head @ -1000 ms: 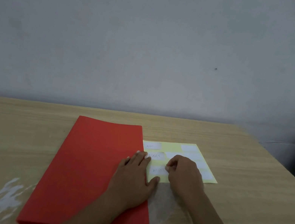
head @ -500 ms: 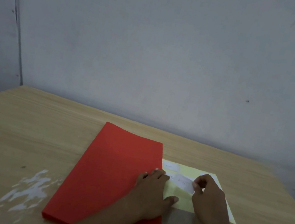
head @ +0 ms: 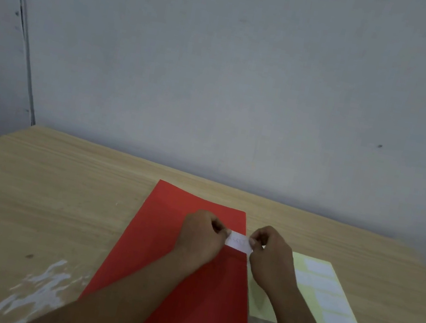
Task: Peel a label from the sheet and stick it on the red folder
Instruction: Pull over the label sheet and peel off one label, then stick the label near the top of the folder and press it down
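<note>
A red folder (head: 164,238) lies flat on the wooden table (head: 44,188), its long side running away from me. To its right lies the pale yellow label sheet (head: 325,295) with several white labels left on it. A small white label (head: 239,242) with faint writing is stretched between my two hands above the folder's far right part. My left hand (head: 200,237) pinches its left end and my right hand (head: 270,257) pinches its right end. I cannot tell whether the label touches the folder.
A grey wall (head: 248,82) rises right behind the table's far edge. White scuffed patches (head: 38,290) mark the tabletop at the near left. The table's left corner (head: 27,128) is in view.
The label has come off the sheet. My left hand left the folder's edge and took the label's other end. Both hands carried it left, over the folder.
</note>
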Tool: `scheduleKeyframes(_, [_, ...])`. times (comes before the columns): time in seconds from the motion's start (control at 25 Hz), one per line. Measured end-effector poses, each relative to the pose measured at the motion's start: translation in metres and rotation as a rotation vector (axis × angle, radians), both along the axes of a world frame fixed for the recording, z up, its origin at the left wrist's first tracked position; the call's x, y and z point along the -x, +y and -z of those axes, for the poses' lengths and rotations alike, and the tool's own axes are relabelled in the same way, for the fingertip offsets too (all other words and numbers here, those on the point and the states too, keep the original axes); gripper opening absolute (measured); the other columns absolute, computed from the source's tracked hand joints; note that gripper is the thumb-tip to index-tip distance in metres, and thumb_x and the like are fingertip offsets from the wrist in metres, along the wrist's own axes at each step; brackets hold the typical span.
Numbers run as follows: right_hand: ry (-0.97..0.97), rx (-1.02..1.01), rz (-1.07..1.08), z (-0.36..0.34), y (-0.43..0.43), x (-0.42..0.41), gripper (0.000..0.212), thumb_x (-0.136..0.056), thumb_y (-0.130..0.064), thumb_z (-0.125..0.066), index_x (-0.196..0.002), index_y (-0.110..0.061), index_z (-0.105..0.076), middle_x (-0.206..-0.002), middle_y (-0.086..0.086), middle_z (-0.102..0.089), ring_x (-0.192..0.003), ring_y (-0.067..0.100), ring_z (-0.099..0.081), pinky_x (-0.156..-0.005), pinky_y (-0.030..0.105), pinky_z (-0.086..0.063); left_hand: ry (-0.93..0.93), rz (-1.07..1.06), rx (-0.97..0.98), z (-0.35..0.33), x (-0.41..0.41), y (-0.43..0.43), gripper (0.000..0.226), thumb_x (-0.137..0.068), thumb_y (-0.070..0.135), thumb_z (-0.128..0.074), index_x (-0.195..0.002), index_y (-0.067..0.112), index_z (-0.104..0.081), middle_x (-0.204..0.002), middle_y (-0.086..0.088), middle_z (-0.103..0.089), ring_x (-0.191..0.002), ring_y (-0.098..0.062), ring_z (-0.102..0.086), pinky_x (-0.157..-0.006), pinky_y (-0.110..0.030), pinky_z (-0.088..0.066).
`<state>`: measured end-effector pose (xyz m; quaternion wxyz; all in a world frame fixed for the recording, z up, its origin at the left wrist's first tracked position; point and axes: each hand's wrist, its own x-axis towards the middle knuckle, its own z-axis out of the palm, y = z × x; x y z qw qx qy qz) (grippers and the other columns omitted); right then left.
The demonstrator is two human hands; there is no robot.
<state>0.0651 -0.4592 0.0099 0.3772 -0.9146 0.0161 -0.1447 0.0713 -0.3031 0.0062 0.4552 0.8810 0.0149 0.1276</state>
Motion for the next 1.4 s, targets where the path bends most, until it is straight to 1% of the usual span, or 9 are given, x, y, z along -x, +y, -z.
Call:
scheduleKeyframes(0.12, [0.001, -0.035, 0.012, 0.005, 0.011, -0.016, 0.017, -0.087, -0.010, -0.064, -0.082, -0.025, -0.060, -0.077, -0.014, -0.060, -0.076, 0.010, -0.056, -0.062, 0.026, -0.036, 0.012, -0.022, -0.023, 0.002, -0.020, 0.009, 0.013, -0.083, 0.027, -0.073, -0.080, 0.016, -0.078, -0.079, 0.003, -0.075, -0.068, -0.007, -0.063, -0.060, -0.018, -0.042])
scheduleKeyframes(0.24, [-0.025, -0.050, 0.050, 0.005, 0.023, -0.032, 0.016, -0.087, -0.011, -0.060, -0.088, -0.027, -0.059, -0.079, -0.009, -0.064, -0.079, 0.016, -0.060, -0.065, 0.030, -0.042, 0.002, -0.047, -0.032, 0.001, -0.040, 0.014, 0.011, -0.083, 0.024, -0.071, -0.077, 0.016, -0.077, -0.078, 0.003, -0.074, -0.067, -0.007, -0.063, -0.056, -0.016, -0.040])
scheduleKeyframes(0.36, [-0.047, -0.056, 0.087, 0.005, 0.035, -0.047, 0.016, -0.087, -0.013, -0.052, -0.092, -0.028, -0.057, -0.083, -0.004, -0.066, -0.084, 0.022, -0.060, -0.067, 0.034, -0.046, -0.016, -0.078, -0.040, 0.001, -0.056, 0.019, 0.011, -0.083, 0.023, -0.071, -0.079, 0.015, -0.076, -0.078, 0.002, -0.073, -0.070, -0.010, -0.065, -0.060, -0.019, -0.044])
scheduleKeyframes(0.44, [-0.049, -0.075, 0.101, 0.007, 0.041, -0.056, 0.018, -0.085, -0.012, -0.051, -0.093, -0.028, -0.056, -0.081, -0.003, -0.067, -0.084, 0.023, -0.060, -0.068, 0.035, -0.048, -0.028, -0.096, -0.058, 0.005, -0.065, 0.022, 0.011, -0.084, 0.023, -0.071, -0.079, 0.015, -0.076, -0.077, 0.003, -0.072, -0.069, -0.009, -0.063, -0.059, -0.016, -0.042])
scheduleKeyframes(0.6, [-0.056, -0.130, 0.118, 0.020, 0.040, -0.062, 0.018, -0.082, -0.012, -0.059, -0.093, -0.026, -0.056, -0.076, -0.008, -0.066, -0.083, 0.019, -0.062, -0.073, 0.038, -0.051, -0.036, -0.084, -0.071, 0.019, -0.068, 0.023, 0.011, -0.084, 0.026, -0.071, -0.078, 0.017, -0.074, -0.073, 0.005, -0.070, -0.069, -0.009, -0.063, -0.062, -0.021, -0.045])
scheduleKeyframes(0.8, [-0.087, -0.155, 0.111, 0.027, 0.037, -0.064, 0.020, -0.081, -0.013, -0.065, -0.090, -0.028, -0.056, -0.073, -0.009, -0.066, -0.077, 0.015, -0.063, -0.068, 0.034, -0.049, -0.062, -0.069, -0.031, 0.026, -0.068, 0.023, 0.009, -0.084, 0.026, -0.072, -0.080, 0.018, -0.074, -0.072, 0.006, -0.070, -0.068, -0.007, -0.063, -0.065, -0.025, -0.051])
scheduleKeyframes(1.16, [-0.107, -0.069, 0.086, 0.029, 0.038, -0.065, 0.014, -0.082, -0.014, -0.065, -0.082, -0.027, -0.059, -0.074, -0.010, -0.065, -0.074, 0.012, -0.061, -0.068, 0.033, -0.051, -0.088, -0.061, -0.028, 0.028, -0.067, 0.023, 0.007, -0.083, 0.026, -0.071, -0.085, 0.019, -0.073, -0.073, 0.009, -0.068, -0.068, -0.004, -0.062, -0.065, -0.026, -0.053])
scheduleKeyframes(1.32, [-0.134, -0.007, 0.083, 0.031, 0.040, -0.065, 0.009, -0.080, -0.012, -0.062, -0.080, -0.020, -0.063, -0.079, -0.007, -0.063, -0.081, 0.016, -0.058, -0.072, 0.035, -0.050, -0.147, -0.020, -0.123, 0.030, -0.067, 0.023, 0.005, -0.083, 0.021, -0.069, -0.087, 0.023, -0.071, -0.082, 0.007, -0.062, -0.080, -0.011, -0.058, -0.074, -0.030, -0.049])
scheduleKeyframes(1.4, [-0.133, 0.033, 0.099, 0.032, 0.041, -0.066, 0.009, -0.080, -0.012, -0.061, -0.083, -0.017, -0.068, -0.084, -0.003, -0.063, -0.086, 0.018, -0.056, -0.076, 0.037, -0.049, -0.144, 0.000, -0.179, 0.031, -0.068, 0.023, 0.012, -0.085, 0.018, -0.065, -0.089, 0.024, -0.075, -0.087, 0.005, -0.059, -0.085, -0.012, -0.057, -0.078, -0.030, -0.048])
